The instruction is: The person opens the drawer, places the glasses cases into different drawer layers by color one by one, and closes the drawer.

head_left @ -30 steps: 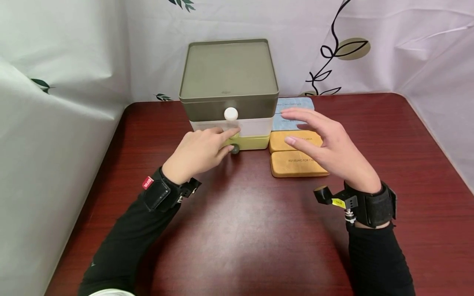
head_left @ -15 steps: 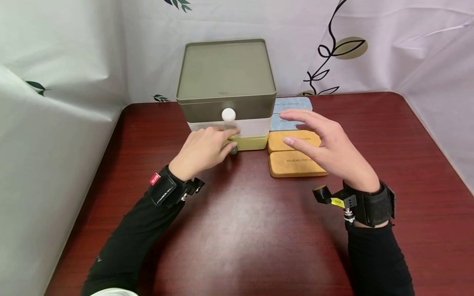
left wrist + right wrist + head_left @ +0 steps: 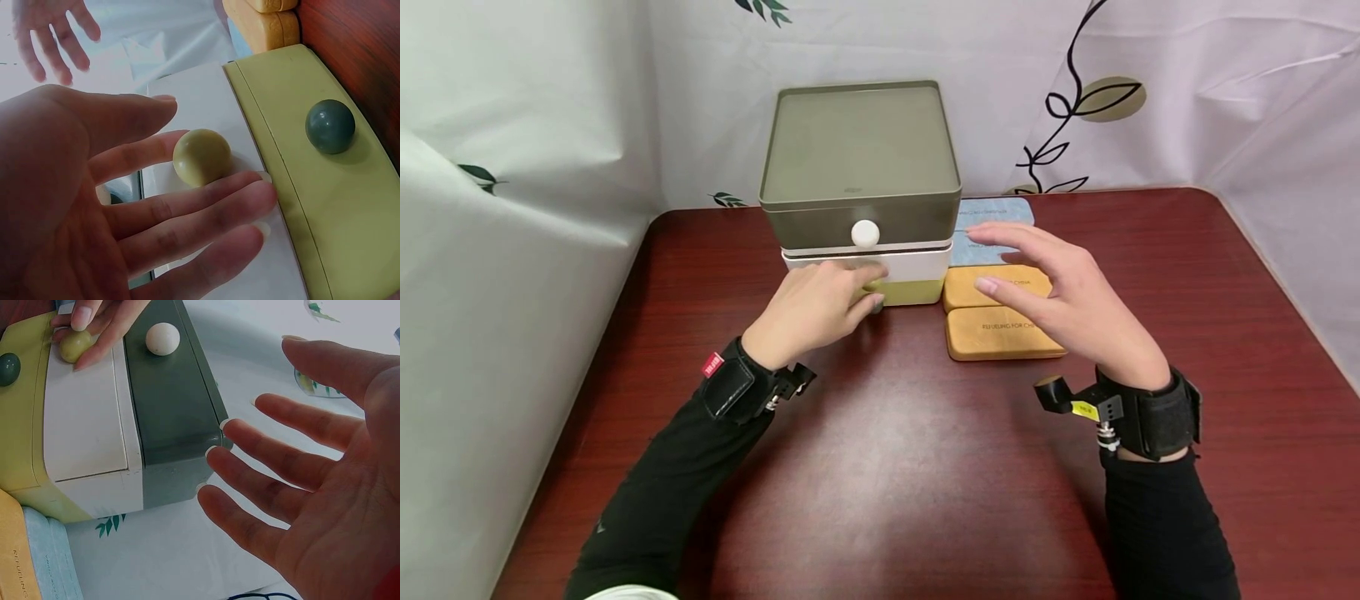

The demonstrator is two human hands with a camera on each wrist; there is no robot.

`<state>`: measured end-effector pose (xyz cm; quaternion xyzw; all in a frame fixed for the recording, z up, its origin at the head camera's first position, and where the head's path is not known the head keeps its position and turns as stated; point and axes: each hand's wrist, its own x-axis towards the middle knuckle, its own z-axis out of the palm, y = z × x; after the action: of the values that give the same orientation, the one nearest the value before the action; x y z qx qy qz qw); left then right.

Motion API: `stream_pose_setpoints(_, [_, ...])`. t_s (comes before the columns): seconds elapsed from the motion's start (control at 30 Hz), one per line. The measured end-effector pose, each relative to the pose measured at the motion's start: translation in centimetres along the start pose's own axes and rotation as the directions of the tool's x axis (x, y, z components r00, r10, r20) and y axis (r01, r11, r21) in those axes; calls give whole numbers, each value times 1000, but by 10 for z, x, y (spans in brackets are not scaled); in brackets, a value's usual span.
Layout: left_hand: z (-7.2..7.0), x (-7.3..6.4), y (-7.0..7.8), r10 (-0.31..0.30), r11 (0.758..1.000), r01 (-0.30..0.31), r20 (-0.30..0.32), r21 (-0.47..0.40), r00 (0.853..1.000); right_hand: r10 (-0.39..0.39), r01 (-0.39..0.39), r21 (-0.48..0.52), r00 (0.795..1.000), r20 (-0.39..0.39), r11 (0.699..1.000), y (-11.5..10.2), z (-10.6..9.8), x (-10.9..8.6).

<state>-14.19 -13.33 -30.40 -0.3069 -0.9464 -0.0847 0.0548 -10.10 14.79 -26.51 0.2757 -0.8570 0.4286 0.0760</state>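
Note:
A stacked drawer box (image 3: 861, 142) stands at the back of the table, with a grey-green top, a white middle drawer (image 3: 917, 267) and a yellow-green bottom drawer (image 3: 913, 294). The white drawer sits slightly forward, a thin dark gap above its front. My left hand (image 3: 808, 304) holds the drawer's round yellow-green knob (image 3: 201, 157), fingers to both sides of it and thumb close by, as both wrist views show. To the right, my right hand (image 3: 1071, 296) hovers with fingers spread and nothing in them, overlapping the orange cases in the head view.
Two orange cases (image 3: 1000, 335) and light blue cases (image 3: 996, 210) lie right beside the box. A white knob (image 3: 865, 233) marks the top drawer, a dark green knob (image 3: 330, 126) the bottom one. Patterned white cloth (image 3: 715, 100) hangs behind the table.
The left thumb and fingers have closed in around the knob. The white drawer has slid a little way out toward me, showing a gap under the grey-green top. The right hand stays put.

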Motion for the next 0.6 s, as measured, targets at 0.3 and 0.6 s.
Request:
stream_pose_setpoints(0.3, [-1,-8,5,22,1000,-22,-25,-8,999,-2,2,-7,1000,-1,1000,1,0,0])
stream_pose_setpoints(0.6, [-1,-15,9,39,999,-39,-27,13,999,-2,2,-7,1000,-3,1000,2,0,0])
